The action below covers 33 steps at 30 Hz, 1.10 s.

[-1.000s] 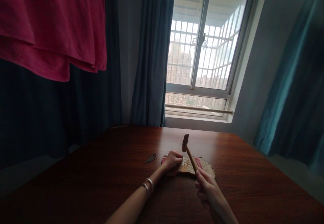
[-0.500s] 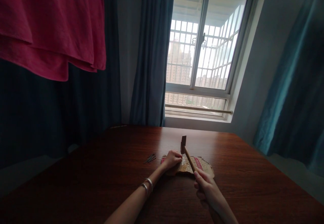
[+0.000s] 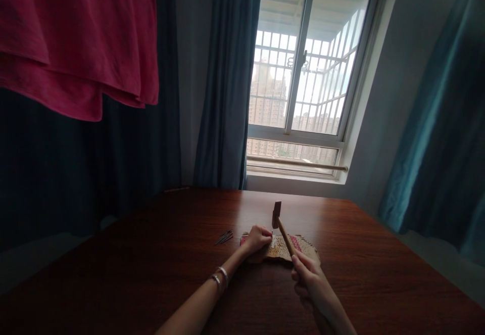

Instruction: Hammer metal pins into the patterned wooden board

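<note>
A: What did we find in each grip?

B: We found the left grip (image 3: pixel 258 238) closed to a pinch on a thin upright piece, which we took for a nail (image 3: pixel 272 233); it stood over the card (image 3: pixel 310 249) on the desk (image 3: pixel 162 259). The right grip (image 3: pixel 307 270) was wrapped round the handle of the hammer (image 3: pixel 283 231). A loose pile (image 3: pixel 225 237) lay on the desk, left of the card.

A: Which hazards did we record?

B: Chiefly a struck fingertip. The left fingers sat right beside the nail, close to the hammer's head, so we judged that a stroke slightly off line could cause it. A glancing blow, or a slack pinch, could tip or bend the nail. The card looked thin; should the nail pass through, the desk could be marked.

A: And against the earlier frame?

B: Half a second before, the hammer's head was at or very near the nail's top; at inspection we saw a gap there. The left grip showed no clear shift. The nail's depth we could not tell.
</note>
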Each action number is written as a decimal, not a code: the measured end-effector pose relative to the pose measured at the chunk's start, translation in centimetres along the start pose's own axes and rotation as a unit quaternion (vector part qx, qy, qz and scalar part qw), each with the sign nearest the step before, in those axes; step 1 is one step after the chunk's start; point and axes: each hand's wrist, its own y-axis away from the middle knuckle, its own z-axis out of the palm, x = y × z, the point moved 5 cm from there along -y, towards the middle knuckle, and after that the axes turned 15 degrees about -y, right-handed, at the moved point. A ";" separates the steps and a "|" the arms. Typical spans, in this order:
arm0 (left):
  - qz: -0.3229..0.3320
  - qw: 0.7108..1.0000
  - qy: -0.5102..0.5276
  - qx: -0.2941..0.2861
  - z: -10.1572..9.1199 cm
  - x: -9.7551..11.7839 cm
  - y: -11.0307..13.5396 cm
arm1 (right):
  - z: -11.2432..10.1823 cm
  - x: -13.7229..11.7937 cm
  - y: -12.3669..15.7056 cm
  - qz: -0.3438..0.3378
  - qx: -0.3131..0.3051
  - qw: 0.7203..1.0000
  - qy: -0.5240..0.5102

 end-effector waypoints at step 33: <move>0.025 0.999 0.010 0.035 0.9 -1.4 -0.6 | 0.3 -0.7 0.6 -0.004 -0.019 1.000 -0.012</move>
